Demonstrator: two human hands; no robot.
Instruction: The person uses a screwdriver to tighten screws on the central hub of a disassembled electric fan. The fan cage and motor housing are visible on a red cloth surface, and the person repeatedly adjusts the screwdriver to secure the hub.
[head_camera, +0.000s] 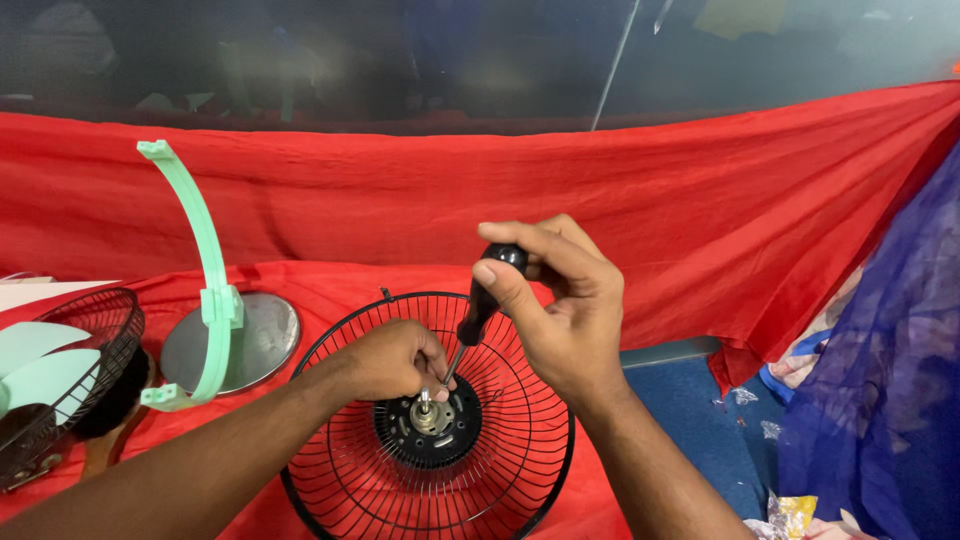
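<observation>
Your right hand grips the screwdriver handle, left hand pinches near its tip; grille wires look thin & bendy, so brace at the stiff motor hub.

Left hand curled low over the fan guard hub, fingers pinched. Right hand raised above it, fingers wrapped closed, wrist bent.

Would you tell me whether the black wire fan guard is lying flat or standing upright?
Lying flat: the black wire fan guard rests open side up on the red cloth.
</observation>
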